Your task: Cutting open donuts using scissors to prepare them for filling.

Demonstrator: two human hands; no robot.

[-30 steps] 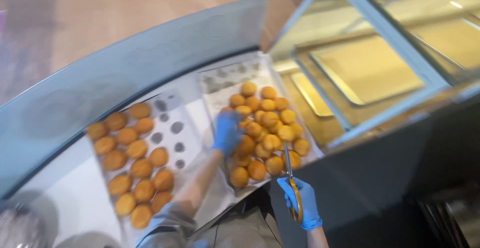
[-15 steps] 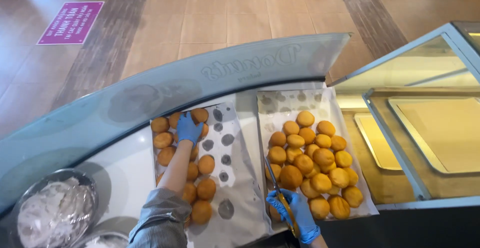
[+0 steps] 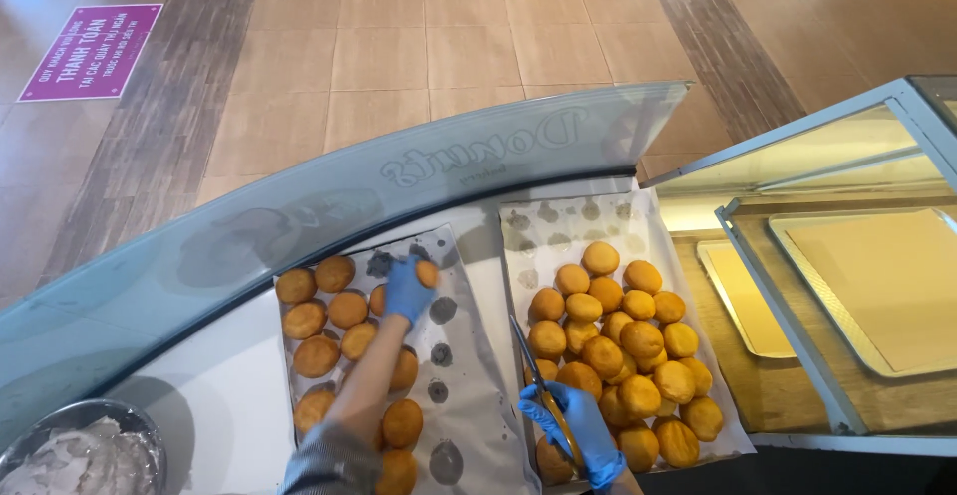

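My left hand (image 3: 407,291) wears a blue glove and holds a golden round bun (image 3: 427,274) at the far end of the left paper-lined tray (image 3: 461,395), among rows of similar buns (image 3: 329,318). My right hand (image 3: 578,430), also in a blue glove, grips orange-handled scissors (image 3: 538,387) whose blades point away over the near left edge of the right tray (image 3: 543,231). That tray carries a heap of several golden buns (image 3: 618,345).
A curved glass guard (image 3: 329,206) runs along the far side of the counter. A glass display case (image 3: 847,256) with empty metal trays stands at the right. A metal bowl of pale cream (image 3: 75,455) sits at the lower left. Tiled floor lies beyond.
The view has swung left and steadied. My left hand went from the right tray's heap to the left tray and now holds a bun there. The right hand keeps the scissors.
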